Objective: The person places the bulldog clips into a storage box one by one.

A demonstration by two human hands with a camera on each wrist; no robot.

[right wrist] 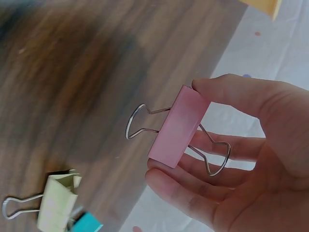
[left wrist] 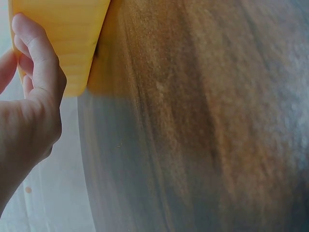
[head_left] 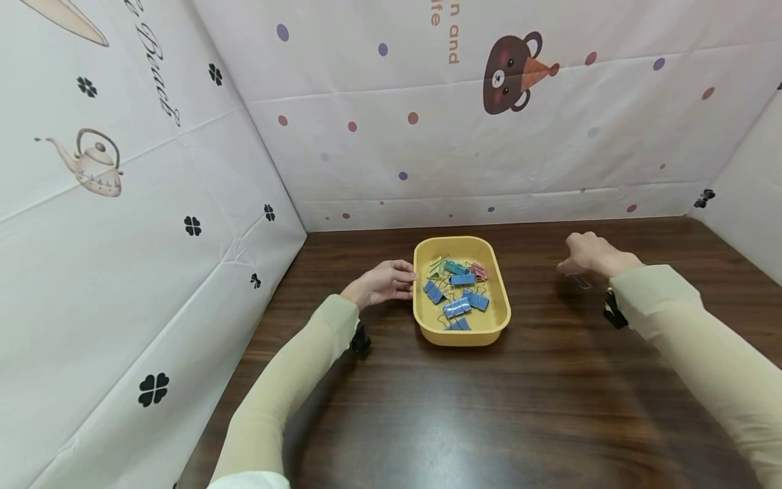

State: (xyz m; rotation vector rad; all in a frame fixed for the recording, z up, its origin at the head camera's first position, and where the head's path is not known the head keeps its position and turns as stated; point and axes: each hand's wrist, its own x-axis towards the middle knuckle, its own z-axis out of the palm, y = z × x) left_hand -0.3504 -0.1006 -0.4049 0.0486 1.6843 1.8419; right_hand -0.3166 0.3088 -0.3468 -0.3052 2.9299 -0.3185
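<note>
My left hand (head_left: pixel 385 284) holds the left side of a yellow plastic tray (head_left: pixel 504 309) at its rim, its fingers (left wrist: pixel 42 58) against the outer wall. Inside the tray lie several binder clips, among them a blue binder clip (head_left: pixel 457 308), a teal binder clip (head_left: pixel 455 267) and a pink binder clip (head_left: pixel 478 272). Off to the right, my right hand (head_left: pixel 595 255) pinches another pink binder clip (right wrist: pixel 178 128) by its ends, between thumb and fingers. Below that hand, a pale yellow binder clip (right wrist: pixel 57 203) and a turquoise binder clip (right wrist: pixel 87 223) appear in the right wrist view; the head view mostly hides them.
The dark wooden table (head_left: pixel 421 414) is bounded by white printed sheets: a back sheet (head_left: pixel 366 149), a left sheet (head_left: pixel 153 292) and one on the right (head_left: pixel 754 183). Each wrist wears a black device (head_left: pixel 613 311).
</note>
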